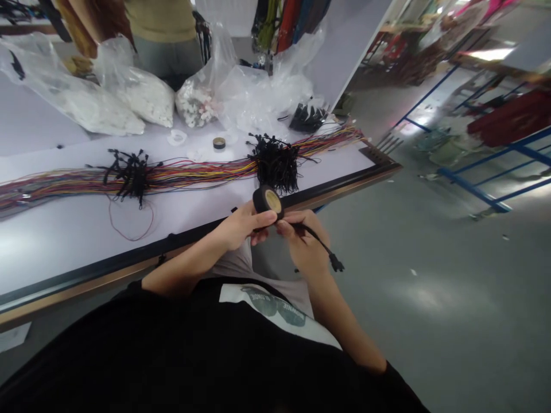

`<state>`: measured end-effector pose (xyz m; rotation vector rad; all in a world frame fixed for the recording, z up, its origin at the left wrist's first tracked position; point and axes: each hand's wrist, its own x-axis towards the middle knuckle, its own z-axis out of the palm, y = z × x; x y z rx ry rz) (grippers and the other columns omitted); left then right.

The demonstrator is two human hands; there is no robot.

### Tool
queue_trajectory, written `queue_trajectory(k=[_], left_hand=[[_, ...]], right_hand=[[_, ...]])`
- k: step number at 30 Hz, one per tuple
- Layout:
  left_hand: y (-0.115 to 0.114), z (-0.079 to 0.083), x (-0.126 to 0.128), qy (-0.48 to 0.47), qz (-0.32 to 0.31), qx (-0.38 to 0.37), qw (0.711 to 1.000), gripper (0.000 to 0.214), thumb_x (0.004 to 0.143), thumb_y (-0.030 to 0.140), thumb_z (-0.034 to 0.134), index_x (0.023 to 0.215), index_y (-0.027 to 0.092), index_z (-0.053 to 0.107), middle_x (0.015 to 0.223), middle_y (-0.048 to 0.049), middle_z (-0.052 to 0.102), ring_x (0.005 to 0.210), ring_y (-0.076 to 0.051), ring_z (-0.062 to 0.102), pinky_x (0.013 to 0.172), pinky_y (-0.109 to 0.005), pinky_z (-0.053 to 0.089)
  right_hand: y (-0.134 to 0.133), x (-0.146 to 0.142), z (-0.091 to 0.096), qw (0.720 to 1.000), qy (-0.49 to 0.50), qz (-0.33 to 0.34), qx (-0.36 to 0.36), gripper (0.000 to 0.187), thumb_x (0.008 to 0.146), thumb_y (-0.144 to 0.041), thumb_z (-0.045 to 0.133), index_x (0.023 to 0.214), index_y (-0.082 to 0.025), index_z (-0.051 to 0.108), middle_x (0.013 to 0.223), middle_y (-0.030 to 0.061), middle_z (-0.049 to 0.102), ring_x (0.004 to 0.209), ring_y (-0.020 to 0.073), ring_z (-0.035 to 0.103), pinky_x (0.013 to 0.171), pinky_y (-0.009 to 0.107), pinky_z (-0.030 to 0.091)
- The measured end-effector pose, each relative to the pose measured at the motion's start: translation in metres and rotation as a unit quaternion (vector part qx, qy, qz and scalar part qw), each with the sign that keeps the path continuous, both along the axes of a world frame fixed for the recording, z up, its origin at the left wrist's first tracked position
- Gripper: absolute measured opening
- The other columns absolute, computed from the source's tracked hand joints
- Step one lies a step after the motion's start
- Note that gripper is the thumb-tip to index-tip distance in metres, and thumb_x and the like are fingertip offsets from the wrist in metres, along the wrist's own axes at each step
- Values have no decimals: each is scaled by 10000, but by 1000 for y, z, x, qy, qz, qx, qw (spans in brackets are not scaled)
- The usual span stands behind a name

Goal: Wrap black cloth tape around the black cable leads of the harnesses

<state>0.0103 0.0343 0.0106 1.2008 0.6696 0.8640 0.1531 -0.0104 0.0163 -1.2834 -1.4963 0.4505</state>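
My left hand (244,225) is closed on a roll of black tape (267,201), its pale core facing up and toward me. Right beside it, my right hand (306,238) pinches a black cable (317,236). A black connector (336,263) hangs from the cable's free end, past the right side of that hand. Where tape and cable meet, the fingers cover the detail. Just beyond the hands, a pile of black connectors (275,163) lies on a long bundle of coloured wires (202,175).
A second cluster of black connectors (131,175) sits farther left on the table (51,246). Another tape roll (218,143) and a white ring (176,137) lie behind the wires. Plastic bags (150,94) line the back; a person (166,34) stands beyond. Blue-framed racks (473,189) stand right.
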Motion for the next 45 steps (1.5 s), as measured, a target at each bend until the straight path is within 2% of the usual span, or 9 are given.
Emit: queue_trajectory(k=[7, 16, 20, 24, 29, 34, 37, 41, 45], left_hand=[[-7, -7, 2, -75, -7, -141, 987, 488, 546, 579, 706, 727, 177, 498, 588, 26, 496, 460, -62, 451, 367, -184, 239], [-13, -3, -25, 19, -163, 67, 984, 629, 433, 448, 824, 948, 184, 579, 1002, -62, 550, 746, -143, 561, 624, -259, 452], [-9, -2, -9, 109, -23, 122, 986, 242, 699, 369, 645, 775, 165, 540, 787, -7, 533, 639, -95, 504, 595, -234, 420], [-12, -3, 7, 186, 77, 188, 961, 86, 686, 154, 589, 720, 179, 514, 674, 32, 534, 647, -99, 499, 635, -234, 418], [-16, -4, 10, 149, 115, 179, 966, 70, 686, 164, 586, 690, 176, 516, 667, 18, 547, 656, -112, 526, 656, -262, 441], [-5, -4, 8, 3, -7, -43, 999, 351, 659, 411, 657, 846, 158, 500, 643, 14, 540, 496, -104, 515, 460, -241, 417], [-1, -7, 9, -21, -37, -82, 996, 380, 640, 470, 673, 752, 138, 527, 575, 13, 510, 464, -87, 476, 423, -217, 360], [-10, -12, 5, -62, 9, -49, 997, 358, 645, 445, 691, 761, 144, 534, 619, 13, 517, 558, -98, 509, 549, -248, 437], [-19, -10, -9, -17, -58, 86, 994, 636, 446, 341, 842, 983, 173, 545, 960, -42, 562, 836, -158, 566, 738, -280, 469]], right_hand=[[-3, -2, -9, 994, 67, -66, -53, 178, 763, -385, 622, 688, -227, 591, 680, -8, 632, 680, 167, 599, 672, 336, 461], [-3, 11, -1, 997, 24, -39, -64, 140, 719, -303, 656, 618, -218, 609, 647, -13, 644, 659, 163, 607, 654, 326, 466], [-6, 14, 1, 1000, 24, 2, -6, 140, 740, -305, 646, 624, -234, 617, 695, -7, 666, 723, 181, 626, 721, 360, 479], [-6, 13, -4, 999, 31, -29, -6, 132, 732, -325, 645, 639, -236, 614, 673, -17, 633, 685, 169, 595, 685, 344, 473], [-4, 10, -7, 998, 18, -36, -58, 96, 749, -315, 613, 720, -227, 588, 691, -22, 618, 663, 146, 575, 642, 302, 453], [-6, 4, -3, 999, -20, -44, -13, 126, 760, -327, 614, 678, -237, 580, 679, -17, 646, 638, 145, 575, 620, 294, 450], [-8, 0, -6, 999, -4, -41, -15, 141, 751, -319, 625, 647, -238, 578, 682, -15, 657, 652, 153, 586, 640, 308, 457], [-5, 2, -13, 990, 90, -94, -55, 154, 750, -330, 621, 648, -221, 585, 634, -19, 623, 613, 154, 592, 618, 318, 456], [-2, 8, -12, 988, 88, -111, -57, 139, 723, -297, 645, 626, -213, 590, 598, -29, 613, 598, 148, 591, 619, 312, 458]])
